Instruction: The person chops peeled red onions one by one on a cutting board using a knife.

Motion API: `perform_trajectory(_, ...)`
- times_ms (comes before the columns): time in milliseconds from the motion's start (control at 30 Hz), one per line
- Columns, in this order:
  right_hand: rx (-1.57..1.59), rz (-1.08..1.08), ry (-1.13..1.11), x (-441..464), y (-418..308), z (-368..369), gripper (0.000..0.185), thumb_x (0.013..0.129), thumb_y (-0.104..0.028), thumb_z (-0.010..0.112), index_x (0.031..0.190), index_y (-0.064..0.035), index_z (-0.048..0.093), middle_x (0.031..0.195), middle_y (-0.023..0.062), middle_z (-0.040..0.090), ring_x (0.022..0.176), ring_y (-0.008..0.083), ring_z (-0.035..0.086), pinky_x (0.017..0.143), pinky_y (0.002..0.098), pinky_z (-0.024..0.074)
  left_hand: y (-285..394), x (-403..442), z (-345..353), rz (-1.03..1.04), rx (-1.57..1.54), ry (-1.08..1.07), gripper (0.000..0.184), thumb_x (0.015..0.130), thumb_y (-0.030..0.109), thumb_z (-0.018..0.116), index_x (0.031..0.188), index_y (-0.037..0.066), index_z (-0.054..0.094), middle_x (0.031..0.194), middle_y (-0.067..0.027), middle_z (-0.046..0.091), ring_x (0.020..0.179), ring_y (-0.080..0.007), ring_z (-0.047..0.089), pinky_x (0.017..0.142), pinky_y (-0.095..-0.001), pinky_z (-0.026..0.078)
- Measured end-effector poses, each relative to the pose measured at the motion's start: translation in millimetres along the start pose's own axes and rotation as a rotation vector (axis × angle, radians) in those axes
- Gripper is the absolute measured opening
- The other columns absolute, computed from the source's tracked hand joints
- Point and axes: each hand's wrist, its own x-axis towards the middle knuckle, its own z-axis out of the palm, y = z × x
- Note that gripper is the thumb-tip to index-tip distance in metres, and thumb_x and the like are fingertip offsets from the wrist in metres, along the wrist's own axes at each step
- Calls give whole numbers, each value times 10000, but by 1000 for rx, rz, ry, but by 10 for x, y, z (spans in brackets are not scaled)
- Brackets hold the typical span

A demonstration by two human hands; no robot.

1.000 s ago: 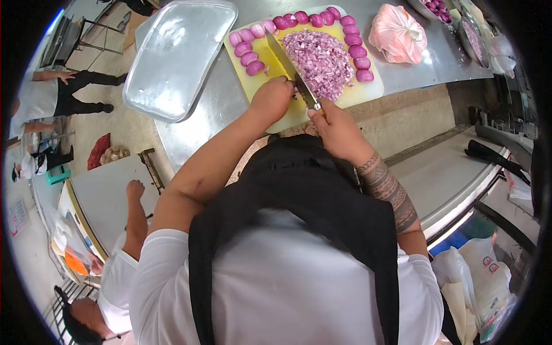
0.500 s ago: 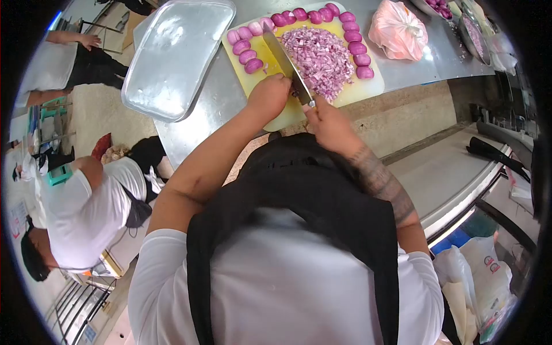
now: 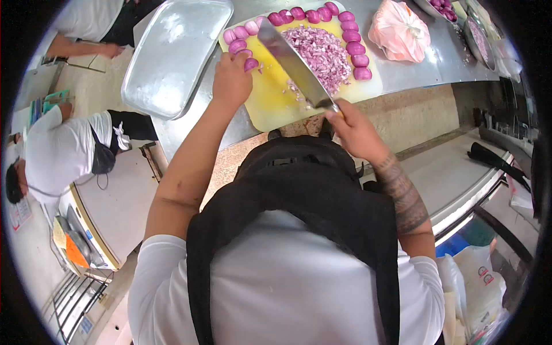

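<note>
My right hand (image 3: 355,131) is wrapped round the handle of a broad kitchen knife (image 3: 293,68). The blade lies slanted over the yellow-and-white cutting board (image 3: 270,115), beside a heap of diced red onion (image 3: 322,54). At the board's left side, my left hand (image 3: 233,80) has its fingers curled on a peeled red onion half (image 3: 245,52), which they partly hide. Other onion halves (image 3: 353,47) line the left, far and right edges of the board. A few diced bits lie under and beside the blade.
A metal tray (image 3: 172,57) stands left of the board on the steel table (image 3: 402,75). To the right are a tied plastic bag (image 3: 399,31) and bowls with onions (image 3: 440,8). Two people in white shirts are at the left (image 3: 63,149).
My left hand has moved from beside the knife to the onion halves at the left. The knife has shifted slightly, its broad side now more visible. People at the left have moved.
</note>
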Motion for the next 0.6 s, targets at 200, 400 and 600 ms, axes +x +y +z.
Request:
perform_trajectory(200,-245,-24,-424,-264,348,-788,327,1044,-274,624,1222,1,637,864,205,655,802,325,652,762,419,503,-36,-87,121,-147,-80,-78,345,856,160,750,1181,57,695,1100,-199,679,1014,-373,685,898,-454,557)
perform_trajectory(400,-358,-247,-410,259,851,-1092,362,1041,-283,629,1265,1,636,800,168,638,726,278,617,722,408,505,48,-262,-333,-527,-234,81,303,848,189,764,1094,24,700,980,-162,758,842,-307,739,781,-414,582)
perform_trajectory(600,-304,75,-539,1101,409,-1489,393,1037,-274,644,1302,15,617,816,94,646,757,166,588,721,367,510,556,-370,-438,-550,-288,75,354,842,150,779,1144,3,669,1032,-165,737,862,-272,729,790,-387,585)
